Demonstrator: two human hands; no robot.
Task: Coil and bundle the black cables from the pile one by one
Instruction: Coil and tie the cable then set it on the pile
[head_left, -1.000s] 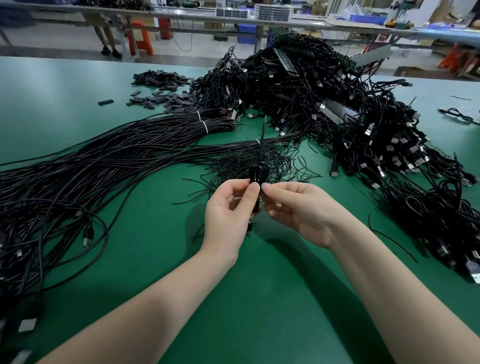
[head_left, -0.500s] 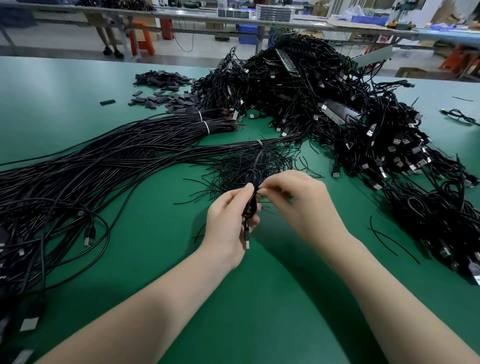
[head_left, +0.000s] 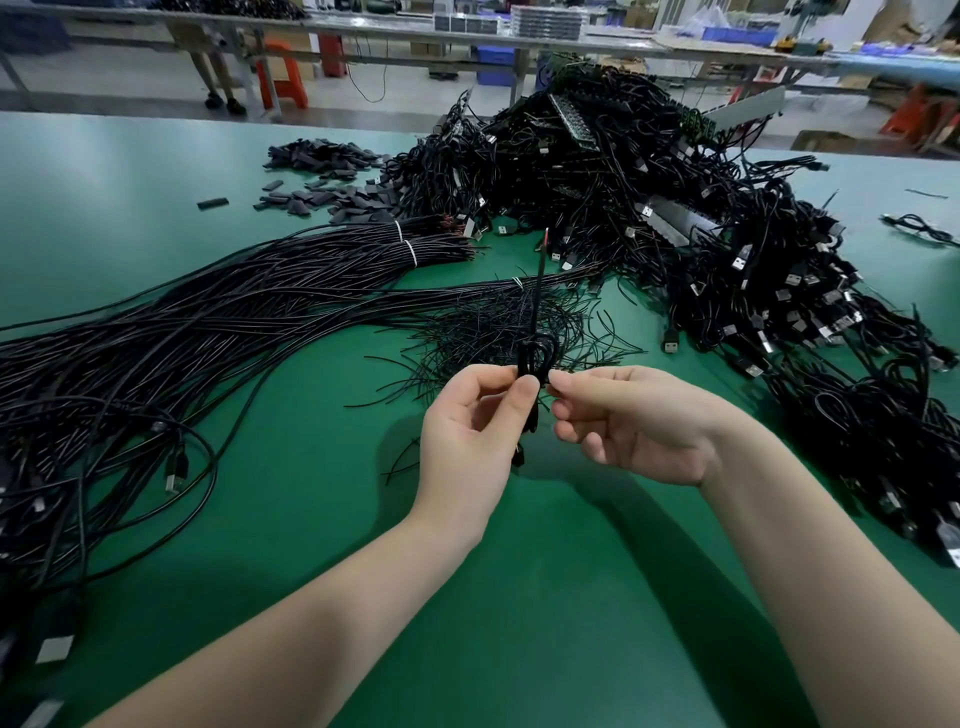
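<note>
Vs 0.5 s ago: right hand (head_left: 636, 423) has rolled palm-up & pulled back to 3 o'clock of the coiled cable (head_left: 535, 358); cable end now sticks up toward 12 o'clock. Left hand (head_left: 467, 431) sits at 9 o'clock of the coil, thumb & forefinger clamped on it, palm facing right. Right fingertips pinch at the coil's side, other fingers loosely apart. Coil is held above the green table (head_left: 519, 597), cable pile (head_left: 649, 208) at 12–3 o'clock, straight bundles (head_left: 208, 338) at 9.
</note>
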